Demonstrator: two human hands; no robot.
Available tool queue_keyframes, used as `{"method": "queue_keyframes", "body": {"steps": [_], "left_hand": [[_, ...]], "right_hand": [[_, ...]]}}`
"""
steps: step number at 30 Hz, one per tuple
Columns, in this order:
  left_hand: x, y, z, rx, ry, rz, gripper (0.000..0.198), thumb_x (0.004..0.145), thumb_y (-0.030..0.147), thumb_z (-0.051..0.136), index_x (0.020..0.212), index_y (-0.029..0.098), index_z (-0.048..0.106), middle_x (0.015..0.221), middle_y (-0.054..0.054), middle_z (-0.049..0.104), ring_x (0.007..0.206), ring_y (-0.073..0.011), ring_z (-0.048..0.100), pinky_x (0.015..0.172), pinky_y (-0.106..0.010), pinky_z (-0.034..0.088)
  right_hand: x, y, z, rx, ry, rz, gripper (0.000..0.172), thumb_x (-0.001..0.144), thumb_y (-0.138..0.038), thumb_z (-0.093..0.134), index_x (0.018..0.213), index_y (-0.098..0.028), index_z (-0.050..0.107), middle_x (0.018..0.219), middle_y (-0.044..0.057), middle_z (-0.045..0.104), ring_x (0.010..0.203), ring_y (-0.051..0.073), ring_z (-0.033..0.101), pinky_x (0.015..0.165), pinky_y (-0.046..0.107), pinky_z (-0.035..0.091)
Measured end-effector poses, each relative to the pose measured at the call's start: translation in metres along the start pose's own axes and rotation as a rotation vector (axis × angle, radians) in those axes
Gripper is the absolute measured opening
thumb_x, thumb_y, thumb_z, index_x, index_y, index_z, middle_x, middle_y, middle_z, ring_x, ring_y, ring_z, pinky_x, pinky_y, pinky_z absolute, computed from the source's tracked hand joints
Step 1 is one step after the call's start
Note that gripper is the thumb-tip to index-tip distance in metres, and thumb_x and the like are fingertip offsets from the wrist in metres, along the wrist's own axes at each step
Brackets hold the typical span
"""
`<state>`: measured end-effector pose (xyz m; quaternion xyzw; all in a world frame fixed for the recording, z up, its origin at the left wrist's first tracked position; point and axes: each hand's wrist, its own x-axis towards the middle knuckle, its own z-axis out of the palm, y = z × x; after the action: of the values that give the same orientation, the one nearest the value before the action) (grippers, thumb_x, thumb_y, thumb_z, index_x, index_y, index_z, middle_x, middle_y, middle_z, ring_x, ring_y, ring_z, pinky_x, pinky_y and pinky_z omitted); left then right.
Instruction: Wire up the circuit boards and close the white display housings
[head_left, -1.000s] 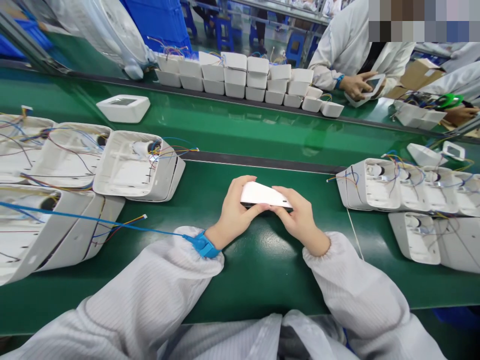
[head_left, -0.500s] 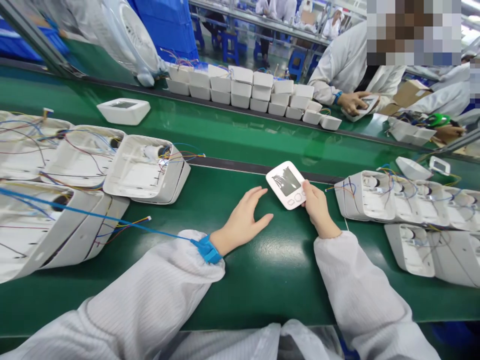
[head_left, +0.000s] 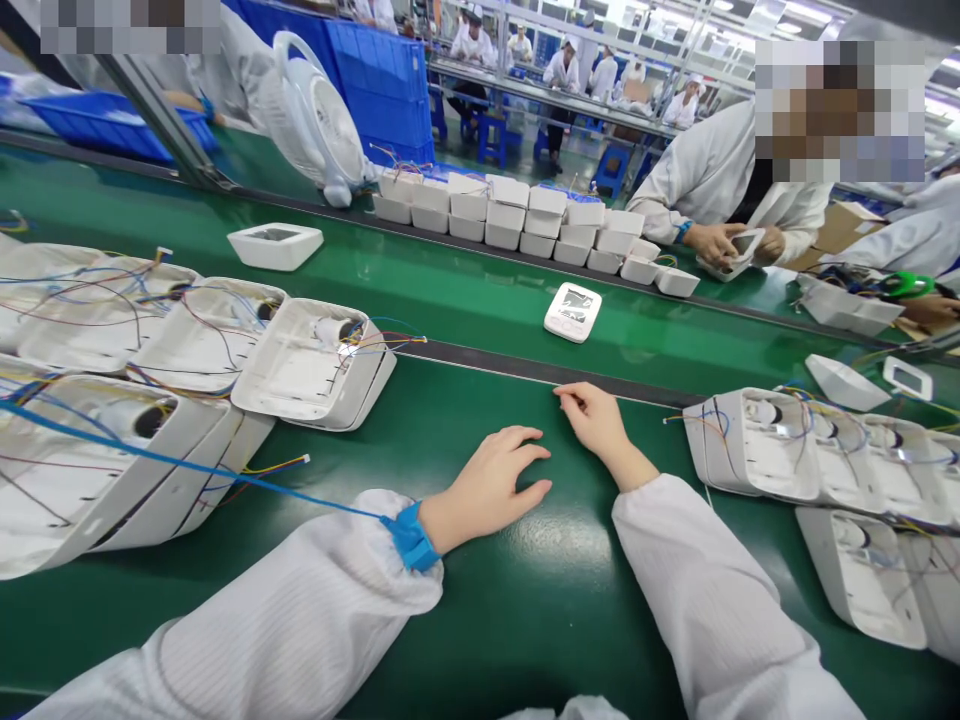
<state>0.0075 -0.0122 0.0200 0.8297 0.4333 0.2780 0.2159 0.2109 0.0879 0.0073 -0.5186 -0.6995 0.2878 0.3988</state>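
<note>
A white blood pressure monitor unit with a grey screen and buttons lies on the green belt, beyond my hands and touched by neither. My right hand is over the dark strip at the belt's near edge, its fingers curled together around nothing. Below and left of it, my left hand hovers over the green worktop, palm down with fingers spread. A blue wrist strap circles the left wrist, and its blue cord runs off to the left.
Stacked open white housings with loose wires stand at left; more housings are at right. Another white unit lies on the belt. White cases line its far side near a fan. Across, a co-worker's hands hold a unit.
My right hand has let go of the monitor unit, which now lies farther away on the belt. My left hand stays spread. The view has tipped upward.
</note>
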Motion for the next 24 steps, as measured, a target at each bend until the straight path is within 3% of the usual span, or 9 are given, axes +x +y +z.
{"method": "queue_keyframes", "body": {"steps": [3,7,24], "left_hand": [[-0.0005,-0.0018,0.0010,0.016,-0.024,0.008,0.030,0.088,0.033,0.062,0.114,0.019,0.066,0.133,-0.013,0.061,0.128,-0.0300,0.054,0.108,-0.051,0.045],[-0.0005,-0.0045,0.0024,0.034,-0.049,0.021,0.028,0.089,0.034,0.061,0.113,0.019,0.066,0.129,-0.012,0.064,0.130,-0.0307,0.052,0.109,-0.052,0.043],[0.0006,-0.0083,0.0046,0.059,-0.066,0.051,0.028,0.090,0.037,0.059,0.111,0.019,0.066,0.129,-0.010,0.065,0.130,-0.0311,0.051,0.110,-0.053,0.042]], "right_hand": [[-0.0056,-0.0066,0.0039,-0.103,-0.066,-0.105,0.019,0.085,-0.023,0.057,0.090,-0.023,0.075,0.095,0.005,0.074,0.080,0.018,0.066,0.078,0.034,0.051],[-0.0044,-0.0073,0.0051,-0.190,-0.098,-0.160,0.020,0.088,-0.019,0.055,0.095,-0.022,0.073,0.092,0.004,0.072,0.073,0.016,0.063,0.073,0.031,0.049],[-0.0038,-0.0070,0.0036,-0.260,-0.126,-0.172,0.015,0.089,-0.017,0.058,0.095,-0.022,0.072,0.093,0.003,0.070,0.069,0.013,0.060,0.070,0.028,0.048]]}}
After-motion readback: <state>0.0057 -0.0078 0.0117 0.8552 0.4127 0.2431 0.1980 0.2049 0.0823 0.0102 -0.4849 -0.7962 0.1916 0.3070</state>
